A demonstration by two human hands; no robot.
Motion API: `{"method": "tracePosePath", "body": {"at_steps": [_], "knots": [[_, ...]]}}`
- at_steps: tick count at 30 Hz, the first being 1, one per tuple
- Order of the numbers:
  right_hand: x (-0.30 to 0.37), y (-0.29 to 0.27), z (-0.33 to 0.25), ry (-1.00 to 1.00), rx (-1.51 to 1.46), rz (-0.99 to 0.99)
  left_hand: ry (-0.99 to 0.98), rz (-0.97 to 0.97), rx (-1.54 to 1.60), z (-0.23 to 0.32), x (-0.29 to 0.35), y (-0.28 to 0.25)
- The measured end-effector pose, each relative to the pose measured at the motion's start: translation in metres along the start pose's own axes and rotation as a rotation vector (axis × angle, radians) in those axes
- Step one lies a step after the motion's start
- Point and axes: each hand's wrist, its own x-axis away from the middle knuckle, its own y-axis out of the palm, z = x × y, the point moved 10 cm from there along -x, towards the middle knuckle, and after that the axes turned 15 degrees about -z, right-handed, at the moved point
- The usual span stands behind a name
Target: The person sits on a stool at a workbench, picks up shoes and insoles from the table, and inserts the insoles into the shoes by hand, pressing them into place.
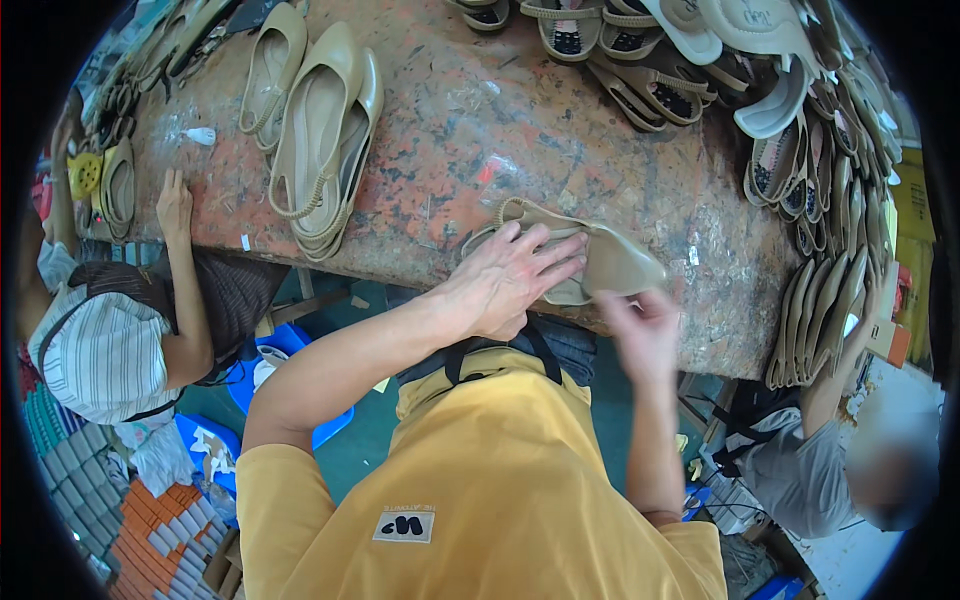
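Item one: our left hand (505, 280), fingers spread wide and laid flat, palm down, pressing on the beige flat slip-on shoe with a braided strap (590, 258). Nothing is gripped; the hand only bears down on the shoe's heel half.

Item two: our right hand (640, 325), just right of the left and nearer our body, blurred. It sits at the near edge of the shoe's toe end, fingers partly curled; we cannot tell whether it has hold of the shoe or only touches it.

Item three: the beige shoe itself lies on its side at the near edge of the mottled red-brown stone-like worktable (480, 130), under the left hand's fingers and directly above the right hand, its strap loop sticking out beyond the left fingertips.

Item four: beyond the left hand and to its left, well apart, a stack of matching beige flat shoes (325, 140) lies on the table.

Item five: beyond and to the right of the right hand, a heap of brown strapped sandals and pale insoles (700, 50) runs along the far table edge, turning down into a row of tan soles standing on edge (825, 310) just right of the right hand.

Item six: far left of our left hand, another person's hand (175, 205) rests flat on the table edge; they wear a striped shirt (95, 355).

Item seven: right of our right hand, lower down, a second person in a grey shirt (800, 475).
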Motion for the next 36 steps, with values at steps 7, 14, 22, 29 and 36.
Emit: {"method": "tracePosePath", "body": {"at_steps": [7, 14, 22, 29, 36], "knots": [[-0.01, 0.082, -0.061, -0.383, 1.121, -0.014, 0.153, 0.131, 0.524, -0.035, 0.028, -0.026], [-0.017, -0.015, -0.039, -0.486, 0.902, -0.165, 0.211, -0.05, -0.059, 0.009, -0.012, 0.001], [-0.034, -0.023, -0.015, -0.4, 0.721, -0.181, 0.351, 0.014, -0.046, 0.014, -0.006, -0.01], [-0.04, -0.028, -0.012, -0.363, 0.706, -0.225, 0.319, -0.255, -0.106, 0.027, -0.051, 0.002], [-0.013, -0.008, -0.049, -0.585, 0.972, -0.259, -0.248, 0.297, 0.938, -0.086, 0.058, -0.054]]}}
